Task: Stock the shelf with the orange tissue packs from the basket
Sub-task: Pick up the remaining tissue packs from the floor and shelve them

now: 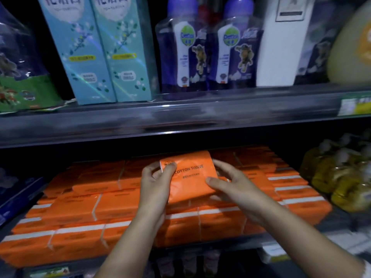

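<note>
Closest to the camera, two bare forearms reach up from the bottom edge to a soft, plastic-wrapped orange tissue pack printed "COTTON TISSUE" [192, 177]. The left hand [155, 182] grips its left end, thumb on the top face and fingers curled round the edge. The right hand [230, 187] holds its right end, thumb pressed on the near corner and fingers along the far side. The pack sits tilted on top of the stacked rows of matching orange packs [80, 207], which fill the dark lower shelf [210, 247]. Just right of them stand yellow bagged bottles [341, 177]; to the left lie dark blue packages [16, 193]. Farther up, the grey upper shelf [180, 121] carries a green printed bag [20, 89], two tall teal floral cartons [96, 49], two purple-capped clear bottles [184, 53] and a white carton [281, 43].
</note>
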Demonstrator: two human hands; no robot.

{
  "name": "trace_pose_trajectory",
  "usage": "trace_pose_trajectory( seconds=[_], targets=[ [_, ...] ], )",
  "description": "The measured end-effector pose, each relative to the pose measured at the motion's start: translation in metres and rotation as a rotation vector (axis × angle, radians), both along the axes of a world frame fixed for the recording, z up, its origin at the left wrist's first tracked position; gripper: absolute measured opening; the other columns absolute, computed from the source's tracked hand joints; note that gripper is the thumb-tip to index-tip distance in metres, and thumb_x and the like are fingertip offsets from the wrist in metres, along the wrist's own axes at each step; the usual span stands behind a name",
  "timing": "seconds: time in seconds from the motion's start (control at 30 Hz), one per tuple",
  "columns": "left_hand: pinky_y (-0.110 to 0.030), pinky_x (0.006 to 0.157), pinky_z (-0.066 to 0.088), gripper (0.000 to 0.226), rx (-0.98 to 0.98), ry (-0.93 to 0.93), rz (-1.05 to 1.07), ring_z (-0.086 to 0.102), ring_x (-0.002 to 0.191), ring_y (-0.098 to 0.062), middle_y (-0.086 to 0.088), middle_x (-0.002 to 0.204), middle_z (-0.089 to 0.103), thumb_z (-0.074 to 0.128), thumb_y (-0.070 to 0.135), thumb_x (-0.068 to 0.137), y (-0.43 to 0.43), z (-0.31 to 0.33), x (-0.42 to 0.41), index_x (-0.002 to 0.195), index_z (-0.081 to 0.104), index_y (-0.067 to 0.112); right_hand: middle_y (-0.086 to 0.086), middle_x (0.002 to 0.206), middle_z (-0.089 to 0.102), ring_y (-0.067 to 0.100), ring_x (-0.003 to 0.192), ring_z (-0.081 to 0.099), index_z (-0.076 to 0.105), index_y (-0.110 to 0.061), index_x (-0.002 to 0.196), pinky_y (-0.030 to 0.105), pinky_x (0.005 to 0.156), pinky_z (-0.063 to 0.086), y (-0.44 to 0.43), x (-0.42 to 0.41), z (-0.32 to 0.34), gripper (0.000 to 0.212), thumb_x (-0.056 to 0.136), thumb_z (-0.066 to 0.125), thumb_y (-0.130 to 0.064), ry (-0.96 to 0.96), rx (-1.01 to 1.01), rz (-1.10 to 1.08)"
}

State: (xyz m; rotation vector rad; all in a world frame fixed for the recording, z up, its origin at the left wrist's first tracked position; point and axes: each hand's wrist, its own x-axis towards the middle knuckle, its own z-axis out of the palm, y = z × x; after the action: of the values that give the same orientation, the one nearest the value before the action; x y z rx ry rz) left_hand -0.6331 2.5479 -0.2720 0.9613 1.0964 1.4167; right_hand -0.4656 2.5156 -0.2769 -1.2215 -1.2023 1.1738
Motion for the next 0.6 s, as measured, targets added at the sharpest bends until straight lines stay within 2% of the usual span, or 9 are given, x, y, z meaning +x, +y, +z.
trace_pose_trajectory(
  seconds=[0.07, 0.1, 0.17, 0.2, 0.27, 0.37, 0.47, 0.53, 0.6],
  targets=[
    [-0.028, 0.075, 0.054, 0.034, 0.033, 0.042, -0.003, 0.066, 0.079, -0.010, -0.001, 0.091, 0.065, 0.061, 0.028, 0.089, -0.001, 0.003, 0.015, 0.115, 0.043, 0.017, -0.011, 0.099, 0.066, 0.009, 0.084, 0.067, 0.057, -0.032, 0.118, 0.027, 0.066, 0.056, -0.004, 0.012, -0.002, 0.043, 0.084, 0.063, -0.006, 0.059, 0.010, -0.058],
    [-0.016, 0.074, 0.050, 0.033, 0.091, 0.121, 0.004, 0.062, 0.075, -0.001, 0.004, 0.087, 0.062, 0.056, 0.029, 0.091, -0.001, 0.003, 0.020, 0.118, 0.043, 0.017, -0.008, 0.094, 0.067, 0.010, 0.081, 0.067, 0.058, -0.028, 0.116, 0.028, 0.066, 0.057, -0.006, 0.019, -0.002, 0.040, 0.084, 0.062, -0.004, 0.089, 0.015, -0.090],
    [0.000, 0.069, 0.037, 0.030, 0.237, 0.405, 0.030, 0.056, 0.076, 0.006, 0.008, 0.089, 0.059, 0.050, 0.027, 0.094, 0.001, -0.002, 0.020, 0.120, 0.048, 0.012, -0.004, 0.088, 0.067, 0.011, 0.077, 0.066, 0.059, -0.023, 0.110, 0.027, 0.065, 0.057, -0.006, 0.036, 0.000, 0.033, 0.084, 0.061, -0.003, 0.152, 0.005, -0.174],
    [-0.001, 0.075, 0.036, 0.029, 0.332, 0.579, 0.052, 0.056, 0.084, 0.002, 0.004, 0.095, 0.061, 0.051, 0.026, 0.094, 0.003, -0.007, 0.016, 0.118, 0.053, 0.011, -0.003, 0.086, 0.067, 0.012, 0.077, 0.066, 0.059, -0.021, 0.107, 0.025, 0.062, 0.058, -0.005, 0.046, 0.001, 0.029, 0.085, 0.061, -0.003, 0.177, -0.001, -0.229],
    [-0.020, 0.089, 0.038, 0.027, 0.506, 0.995, 0.081, 0.058, 0.099, -0.019, -0.004, 0.106, 0.064, 0.059, 0.028, 0.091, 0.011, -0.018, 0.005, 0.113, 0.062, 0.013, 0.000, 0.086, 0.065, 0.014, 0.078, 0.064, 0.058, -0.019, 0.104, 0.022, 0.057, 0.057, -0.002, 0.067, 0.002, 0.024, 0.085, 0.061, -0.004, 0.202, -0.001, -0.351],
    [-0.041, 0.086, 0.045, 0.040, 0.552, 1.459, 0.077, 0.057, 0.102, -0.031, -0.006, 0.112, 0.065, 0.075, 0.034, 0.075, 0.022, -0.029, -0.007, 0.111, 0.066, 0.019, 0.004, 0.093, 0.062, 0.020, 0.085, 0.063, 0.054, -0.014, 0.115, 0.020, 0.053, 0.056, 0.007, 0.094, 0.000, 0.031, 0.085, 0.062, -0.009, 0.177, -0.016, -0.486],
    [-0.043, 0.093, 0.038, 0.052, 0.473, 1.635, 0.032, 0.046, 0.121, -0.029, -0.002, 0.132, 0.053, 0.068, 0.043, 0.078, 0.023, -0.025, -0.008, 0.127, 0.055, 0.028, 0.005, 0.094, 0.059, 0.023, 0.089, 0.061, 0.053, -0.010, 0.119, 0.020, 0.051, 0.056, 0.019, 0.104, -0.003, 0.035, 0.086, 0.063, -0.010, 0.122, -0.070, -0.518],
    [-0.040, 0.099, 0.032, 0.052, 0.466, 1.653, 0.005, 0.035, 0.131, -0.024, 0.004, 0.142, 0.041, 0.055, 0.047, 0.086, 0.028, -0.026, -0.008, 0.136, 0.043, 0.036, 0.004, 0.091, 0.058, 0.019, 0.083, 0.059, 0.055, -0.006, 0.117, 0.021, 0.050, 0.056, 0.028, 0.105, -0.006, 0.033, 0.085, 0.063, -0.008, 0.071, -0.110, -0.499],
    [-0.039, 0.099, 0.032, 0.048, 0.450, 1.635, -0.004, 0.033, 0.131, -0.022, 0.007, 0.144, 0.039, 0.050, 0.046, 0.090, 0.031, -0.026, -0.005, 0.137, 0.040, 0.039, 0.009, 0.099, 0.060, 0.019, 0.084, 0.059, 0.056, -0.001, 0.118, 0.024, 0.054, 0.057, 0.037, 0.102, -0.008, 0.035, 0.085, 0.064, -0.009, 0.022, -0.138, -0.475]
  ],
)
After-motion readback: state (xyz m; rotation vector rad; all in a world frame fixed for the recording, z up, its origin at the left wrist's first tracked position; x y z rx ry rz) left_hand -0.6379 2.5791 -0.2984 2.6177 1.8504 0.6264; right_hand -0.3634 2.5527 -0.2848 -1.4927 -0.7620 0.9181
